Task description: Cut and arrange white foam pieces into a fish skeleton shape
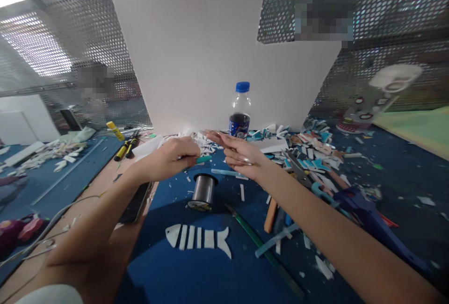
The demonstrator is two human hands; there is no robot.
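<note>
Head view: shows the left grip [177, 153] clenched around a teal stick [203, 159], of which only one end pokes out, toward the right grip [245, 153]. Shows the latter near it, palm partly turned up, fingers bent and partly stretched; cannot tell whether grasping anything thin. Has the teal stick between both, raised over the blue surface [168, 276].

Includes, just below the left grip, a spool [204, 191] standing on end, dark rims above and below a silvery middle. Nearer the viewer, shows a white fish [209, 239] lying flat in six separate pieces: head at left, tail at right, strips and a broader block between, small gaps dividing them. Beside the tail, includes a slim green tool [246, 227] lying slantwise, crossed by a translucent stick [271, 244].

Behind the grips, shows a bottle [240, 119] upright, blue-capped, partly filled with dark liquid, before a white board [210, 37]. Along the right, has heaped scraps [317, 152] with scissors [300, 171] among them. At left, shows yellow-and-black markers [122, 151] near a yellow tube [115, 131].
</note>
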